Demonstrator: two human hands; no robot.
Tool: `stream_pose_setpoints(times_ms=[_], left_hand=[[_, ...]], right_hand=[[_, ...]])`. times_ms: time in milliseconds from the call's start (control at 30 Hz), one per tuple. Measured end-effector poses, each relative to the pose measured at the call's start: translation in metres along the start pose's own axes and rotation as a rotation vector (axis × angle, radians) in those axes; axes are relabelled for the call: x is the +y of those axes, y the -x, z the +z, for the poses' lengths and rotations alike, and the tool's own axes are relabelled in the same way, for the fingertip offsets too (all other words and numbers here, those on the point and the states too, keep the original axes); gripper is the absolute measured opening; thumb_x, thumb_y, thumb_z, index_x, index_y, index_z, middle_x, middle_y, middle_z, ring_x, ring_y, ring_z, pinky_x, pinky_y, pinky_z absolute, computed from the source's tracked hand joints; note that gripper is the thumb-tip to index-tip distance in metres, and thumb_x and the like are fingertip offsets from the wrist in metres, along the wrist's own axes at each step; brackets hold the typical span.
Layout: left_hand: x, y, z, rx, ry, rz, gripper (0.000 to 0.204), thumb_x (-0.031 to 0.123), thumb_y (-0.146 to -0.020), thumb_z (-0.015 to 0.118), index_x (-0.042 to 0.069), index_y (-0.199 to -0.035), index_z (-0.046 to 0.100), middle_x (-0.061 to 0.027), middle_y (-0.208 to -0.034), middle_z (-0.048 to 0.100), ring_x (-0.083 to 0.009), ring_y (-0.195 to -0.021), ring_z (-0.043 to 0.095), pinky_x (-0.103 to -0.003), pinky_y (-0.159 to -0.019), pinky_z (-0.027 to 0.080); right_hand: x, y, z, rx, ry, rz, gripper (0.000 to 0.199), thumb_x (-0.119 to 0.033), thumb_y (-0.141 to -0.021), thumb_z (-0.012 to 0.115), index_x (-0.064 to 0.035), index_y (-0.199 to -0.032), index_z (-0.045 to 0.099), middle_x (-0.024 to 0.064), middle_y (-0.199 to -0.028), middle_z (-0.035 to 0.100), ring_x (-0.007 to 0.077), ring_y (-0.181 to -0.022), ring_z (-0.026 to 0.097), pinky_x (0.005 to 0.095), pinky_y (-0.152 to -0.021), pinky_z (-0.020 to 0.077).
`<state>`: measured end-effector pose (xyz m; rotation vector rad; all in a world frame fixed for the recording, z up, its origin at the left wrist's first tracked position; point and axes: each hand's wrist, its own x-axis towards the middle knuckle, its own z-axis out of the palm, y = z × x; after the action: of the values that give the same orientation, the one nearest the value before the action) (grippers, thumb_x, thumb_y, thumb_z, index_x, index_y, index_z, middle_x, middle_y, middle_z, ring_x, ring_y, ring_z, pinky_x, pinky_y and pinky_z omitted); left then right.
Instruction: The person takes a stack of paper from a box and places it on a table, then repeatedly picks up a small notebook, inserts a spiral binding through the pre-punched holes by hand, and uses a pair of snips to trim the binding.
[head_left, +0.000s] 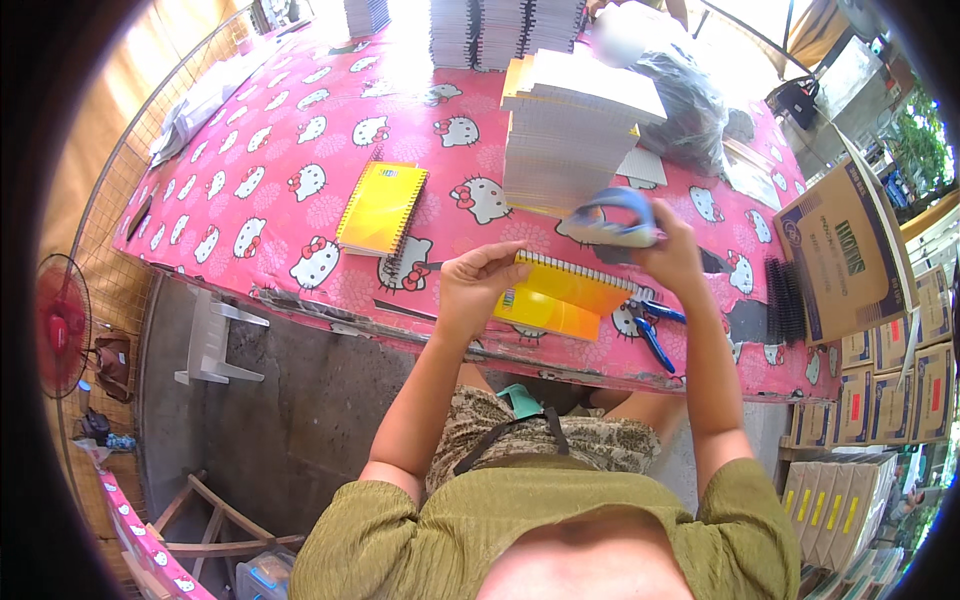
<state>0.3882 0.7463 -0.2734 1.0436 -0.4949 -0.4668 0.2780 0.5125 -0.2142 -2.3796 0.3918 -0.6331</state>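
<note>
A yellow spiral notebook [585,291] lies near the table's front edge, its wire binding along the far side. My left hand [478,285] is closed on the notebook's left end, thumb on the binding. Above the notebook's right end, my right hand [672,252] is closed on a blue-and-grey looped thing [612,222], blurred by motion, so its kind is unclear. Blue-handled pliers [655,338] rest on the table just right of the notebook. Farther left, a second yellow spiral notebook [383,208] lies flat, a loose black coil at its lower right.
A tall stack of paper sets [560,150] stands behind my hands. Spiral-bound stacks [480,35] line the far side, beside a grey plastic bag [685,100]. Black binding coils [785,300] and a cardboard box [845,250] are at the right. A white stool [215,340] stands left, below the table.
</note>
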Motion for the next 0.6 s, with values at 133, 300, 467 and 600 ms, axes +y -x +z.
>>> stream_pose_setpoints(times_ms=[133, 300, 467, 600], left_hand=[[0.011, -0.003, 0.015, -0.02, 0.101, -0.017, 0.015, -0.005, -0.076, 0.071, -0.003, -0.09, 0.065, -0.0087, -0.09, 0.068, -0.0108, -0.081, 0.063, -0.023, -0.071, 0.053], [0.039, -0.017, 0.036, -0.036, -0.037, 0.031, 0.014, -0.007, -0.074, 0.072, 0.0, -0.083, 0.064, -0.0089, -0.083, 0.069, -0.0103, -0.075, 0.062, -0.021, -0.063, 0.048], [0.06, 0.02, 0.05, 0.038, -0.635, 0.931, 0.018, -0.005, -0.069, 0.076, 0.0, -0.082, 0.065, -0.011, -0.08, 0.069, -0.0173, -0.075, 0.064, -0.026, -0.067, 0.049], [0.024, 0.046, 0.061, 0.031, -0.597, 0.331, 0.021, -0.006, -0.064, 0.077, -0.003, -0.082, 0.065, -0.0197, -0.119, 0.057, -0.0201, -0.085, 0.067, -0.028, -0.07, 0.056]], right_hand=[[0.059, 0.027, -0.051, 0.259, 0.512, 0.194, 0.037, -0.003, -0.066, 0.067, -0.0014, -0.102, 0.057, 0.0172, -0.097, 0.062, 0.0328, -0.088, 0.061, 0.0398, -0.077, 0.0489], [0.098, 0.078, -0.06, 0.178, 0.491, 0.082, 0.052, -0.018, -0.071, 0.073, -0.0001, -0.116, 0.052, 0.0218, -0.131, 0.043, 0.0384, -0.12, 0.043, 0.0425, -0.099, 0.0372], [0.024, 0.128, -0.029, -0.013, 0.345, 0.035, 0.053, -0.025, -0.074, 0.073, -0.0024, -0.118, 0.052, 0.0209, -0.13, 0.043, 0.0381, -0.122, 0.041, 0.0452, -0.102, 0.0316], [0.014, 0.141, -0.014, -0.034, 0.431, 0.026, 0.05, -0.028, -0.078, 0.069, -0.0039, -0.119, 0.052, 0.018, -0.123, 0.049, 0.0349, -0.114, 0.046, 0.0446, -0.099, 0.0324]])
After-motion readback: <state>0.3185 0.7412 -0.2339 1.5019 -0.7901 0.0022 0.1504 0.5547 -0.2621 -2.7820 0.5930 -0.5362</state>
